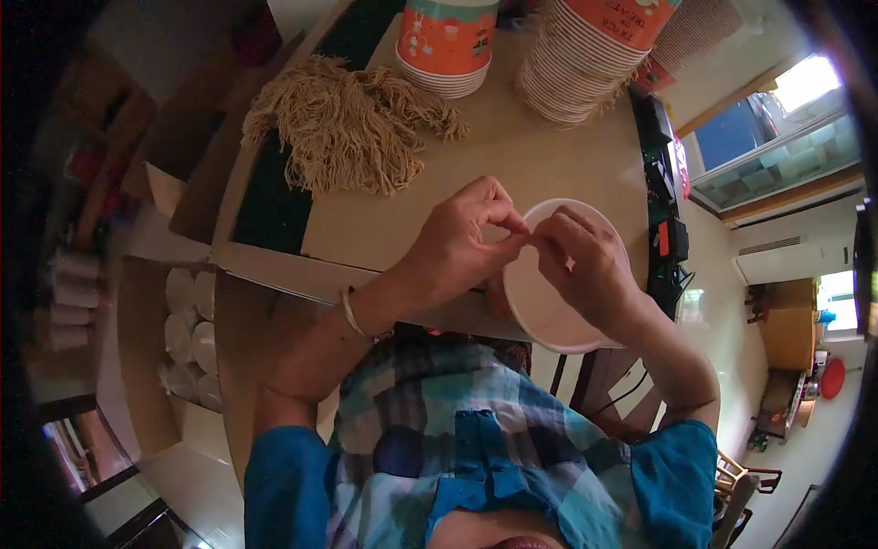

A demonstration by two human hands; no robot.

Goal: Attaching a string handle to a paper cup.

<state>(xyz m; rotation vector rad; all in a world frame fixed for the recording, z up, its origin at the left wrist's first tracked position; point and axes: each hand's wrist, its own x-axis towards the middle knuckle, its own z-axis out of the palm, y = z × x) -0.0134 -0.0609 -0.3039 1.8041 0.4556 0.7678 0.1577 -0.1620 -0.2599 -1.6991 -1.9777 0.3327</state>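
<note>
My left hand (pixel 464 236) and my right hand (pixel 583 261) meet fingertip to fingertip, each closed in a pinch. Whatever lies between the fingertips is too small to make out. Below the right hand is a paper bucket (pixel 549 316) with a white inside, its open mouth facing up, at the table's near edge. A sliver of its orange outside shows on the left. Beyond my left hand a loose heap of beige cords (pixel 352 128) lies on the table.
Orange-printed paper buckets stand nested in a shorter stack (pixel 445 50) and a taller stack (pixel 585 64) at the far side. Dark clips or boxes (pixel 672 240) line the table's right edge. A cardboard box (pixel 149 366) of white round items sits lower left.
</note>
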